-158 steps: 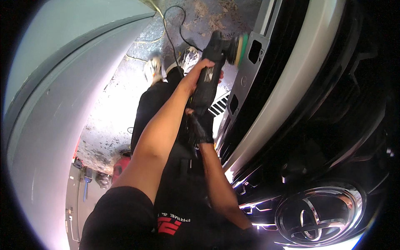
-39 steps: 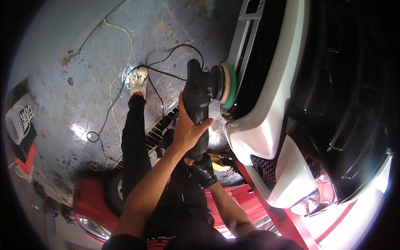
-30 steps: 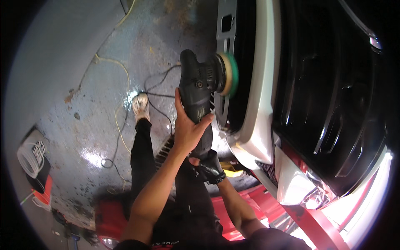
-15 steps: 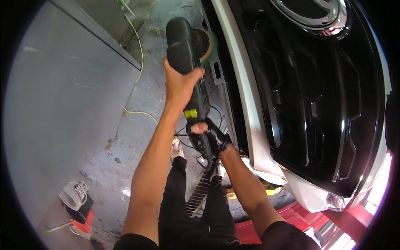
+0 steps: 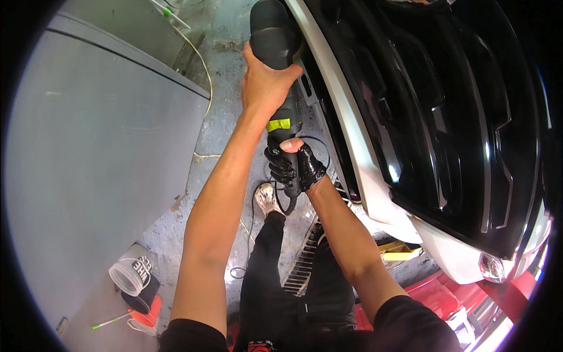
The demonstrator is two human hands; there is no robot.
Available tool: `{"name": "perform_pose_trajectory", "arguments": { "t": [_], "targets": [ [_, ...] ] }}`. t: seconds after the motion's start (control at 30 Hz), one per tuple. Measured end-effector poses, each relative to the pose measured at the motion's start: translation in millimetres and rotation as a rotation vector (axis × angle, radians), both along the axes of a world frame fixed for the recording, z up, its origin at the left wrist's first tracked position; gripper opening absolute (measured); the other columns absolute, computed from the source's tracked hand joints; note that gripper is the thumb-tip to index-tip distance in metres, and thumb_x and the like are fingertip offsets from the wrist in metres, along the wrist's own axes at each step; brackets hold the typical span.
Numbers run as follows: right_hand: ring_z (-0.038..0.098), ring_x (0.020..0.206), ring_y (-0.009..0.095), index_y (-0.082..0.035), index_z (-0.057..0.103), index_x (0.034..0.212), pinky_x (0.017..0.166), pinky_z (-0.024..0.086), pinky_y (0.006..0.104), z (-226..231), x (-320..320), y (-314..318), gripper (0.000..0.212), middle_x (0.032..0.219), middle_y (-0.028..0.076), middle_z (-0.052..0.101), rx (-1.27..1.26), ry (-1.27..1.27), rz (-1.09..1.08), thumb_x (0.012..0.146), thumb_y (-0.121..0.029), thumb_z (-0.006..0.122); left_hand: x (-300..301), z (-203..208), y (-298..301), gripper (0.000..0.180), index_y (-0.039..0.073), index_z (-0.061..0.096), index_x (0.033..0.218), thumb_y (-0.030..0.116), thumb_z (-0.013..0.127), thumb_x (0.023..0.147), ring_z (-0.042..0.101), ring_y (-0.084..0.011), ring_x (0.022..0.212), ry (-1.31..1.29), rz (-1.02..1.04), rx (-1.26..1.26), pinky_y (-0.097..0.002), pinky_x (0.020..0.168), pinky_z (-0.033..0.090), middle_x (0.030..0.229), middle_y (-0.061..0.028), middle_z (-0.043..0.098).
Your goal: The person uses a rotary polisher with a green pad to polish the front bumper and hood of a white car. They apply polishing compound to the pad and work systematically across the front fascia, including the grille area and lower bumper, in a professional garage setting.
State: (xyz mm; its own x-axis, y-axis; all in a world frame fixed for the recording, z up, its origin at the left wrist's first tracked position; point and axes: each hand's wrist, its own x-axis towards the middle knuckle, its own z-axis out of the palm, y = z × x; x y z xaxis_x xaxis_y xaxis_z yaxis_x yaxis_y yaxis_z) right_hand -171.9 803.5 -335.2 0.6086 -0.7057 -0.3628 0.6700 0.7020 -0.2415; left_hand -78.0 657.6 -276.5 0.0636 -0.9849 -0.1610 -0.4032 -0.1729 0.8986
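Observation:
A black power polisher (image 5: 272,35) is in both my hands, its head up beside the car's bumper. My bare left hand (image 5: 265,85) is closed round the body behind the head, thumb toward the car. Below a strip of yellow tape (image 5: 279,124), my right hand (image 5: 309,167) grips the rear handle. It wears a torn-looking black glove with the thumb tip bare. The polisher's pad is hidden behind the head, so I cannot tell whether it touches the car. A black cord (image 5: 290,206) leaves the handle end.
Right of me stands a car with a white bumper strip (image 5: 355,132) and glossy black grille (image 5: 434,111). A grey cabinet (image 5: 111,135) is at left, with buckets (image 5: 130,277) near its foot. Cords and a slatted floor grate (image 5: 302,264) lie near my feet. A red surface (image 5: 425,290) is behind.
Both hands have carried the polisher up and slightly right in view. The pad, visible before, is now hidden. My feet and the view have shifted; both grips stay closed.

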Motion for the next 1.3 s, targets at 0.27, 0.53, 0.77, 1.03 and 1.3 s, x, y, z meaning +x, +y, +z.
{"name": "perform_pose_trajectory", "arguments": {
  "t": [0.27,0.53,0.77,1.03,1.3],
  "targets": [
    [0.044,0.04,0.014,-0.007,0.055,0.084,0.04,0.04,0.0284,2.7,-26.0,74.4,0.025,0.061,0.0,0.049,0.006,0.004,0.076,0.085,-0.029,0.067,-14.7,15.5,83.6,0.107,0.007,0.019,0.157,0.031,0.079,0.072,0.067,-0.0464,0.115,0.021,0.06,0.053,-0.0468,0.1,0.051,0.123,-0.0288,0.068],
    [0.049,0.045,0.015,-0.006,0.061,0.089,0.042,0.042,0.0282,4.1,-53.6,156.4,0.023,0.063,0.002,0.054,0.146,0.061,0.173,0.082,-0.026,0.071,-27.7,0.6,168.1,0.109,0.005,0.017,0.159,0.031,0.078,0.072,0.065,-0.0483,0.118,-0.001,0.164,0.069,-0.0471,0.101,0.051,0.125,-0.0317,0.066],
    [0.051,0.047,0.015,-0.006,0.062,0.09,0.043,0.043,0.0278,3.6,-72.2,210.4,0.024,0.064,0.002,0.055,0.196,0.117,0.23,0.081,-0.027,0.072,-37.8,0.6,228.0,0.113,0.005,0.015,0.16,0.032,0.079,0.071,0.067,-0.0472,0.114,0.073,0.204,0.17,-0.0457,0.1,0.052,0.123,-0.0309,0.067],
    [0.055,0.051,0.016,-0.003,0.063,0.097,0.047,0.047,0.0288,-4.0,-98.9,273.8,0.031,0.069,0.004,0.058,0.2,0.307,0.195,0.078,-0.025,0.073,-58.9,0.7,287.9,0.114,0.007,0.018,0.161,0.029,0.082,0.07,0.069,-0.0386,0.111,0.119,0.25,0.251,-0.0423,0.097,0.053,0.124,-0.025,0.066],
    [0.07,0.074,0.032,0.007,0.061,0.118,0.067,0.06,0.041,-41.6,-136.2,324.0,0.05,0.09,0.017,0.071,0.154,0.056,0.204,0.078,-0.021,0.072,-81.7,4.5,337.6,0.115,0.01,0.012,0.162,0.028,0.081,0.071,0.071,-0.0406,0.105,0.13,0.247,0.314,-0.0453,0.094,0.055,0.118,-0.0248,0.069]
  ]
}}
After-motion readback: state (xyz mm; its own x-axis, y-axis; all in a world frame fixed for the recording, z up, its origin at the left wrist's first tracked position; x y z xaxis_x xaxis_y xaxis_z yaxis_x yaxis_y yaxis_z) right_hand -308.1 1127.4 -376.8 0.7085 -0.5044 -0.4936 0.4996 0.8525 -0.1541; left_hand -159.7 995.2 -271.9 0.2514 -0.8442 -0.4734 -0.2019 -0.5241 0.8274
